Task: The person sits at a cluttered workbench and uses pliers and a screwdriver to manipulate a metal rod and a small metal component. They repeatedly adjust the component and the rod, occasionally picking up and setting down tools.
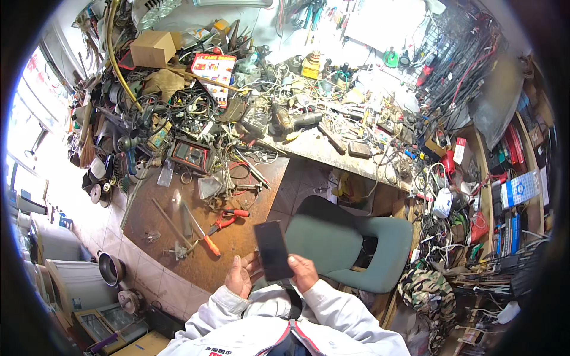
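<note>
Two bare hands show low in my view, each coming out of a white sleeve, and one dark phone [273, 250] stands between them, over the lap and just above the right edge of the left hand. I see the right hand [303, 272] pinching the phone near its lower right corner, thumb on the front face. The left hand [238, 277] is loosely spread, thumb up and apart from the half-curled fingers, which point at the phone's left edge; I cannot tell whether they touch it.

Beyond the hands I count one brown table [139, 207]. On its bare part lie one pair of red-handled pliers [224, 223], one screwdriver [211, 244] with an orange handle, and one thin wooden stick [172, 223], all three near one another. One meter [190, 154] sits at the far side, among cables too tangled for me to count.

To the right of the phone I have one green chair [323, 237]. One camouflage cloth [426, 291] is bundled beyond it, and at far left one round pan [111, 268] is by the tiled floor. One cardboard box [153, 48] tops the heap behind.
</note>
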The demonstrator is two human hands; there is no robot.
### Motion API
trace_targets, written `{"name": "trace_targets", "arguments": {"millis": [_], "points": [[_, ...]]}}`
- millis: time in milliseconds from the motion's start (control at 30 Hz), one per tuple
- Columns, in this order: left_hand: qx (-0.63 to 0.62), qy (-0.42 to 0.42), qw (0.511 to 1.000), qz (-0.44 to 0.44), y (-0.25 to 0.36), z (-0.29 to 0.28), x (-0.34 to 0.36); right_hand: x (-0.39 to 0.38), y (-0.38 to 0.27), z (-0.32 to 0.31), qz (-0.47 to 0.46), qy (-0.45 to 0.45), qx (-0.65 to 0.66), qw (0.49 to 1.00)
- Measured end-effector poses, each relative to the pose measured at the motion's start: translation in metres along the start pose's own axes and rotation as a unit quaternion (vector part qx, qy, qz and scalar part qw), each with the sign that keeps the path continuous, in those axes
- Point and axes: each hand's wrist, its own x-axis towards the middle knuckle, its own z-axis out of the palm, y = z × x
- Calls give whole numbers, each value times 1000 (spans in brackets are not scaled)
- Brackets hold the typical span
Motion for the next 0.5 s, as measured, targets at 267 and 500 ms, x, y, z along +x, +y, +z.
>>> {"name": "trace_targets", "arguments": {"millis": [267, 500], "points": [[-16, 83, 996, -9, 13, -19, 26, 130, -90, -132, -134, 111, -27, 984], [-59, 166, 984, 30, 12, -2, 44, 259, -185, -229, -156, 242, -33, 957]]}}
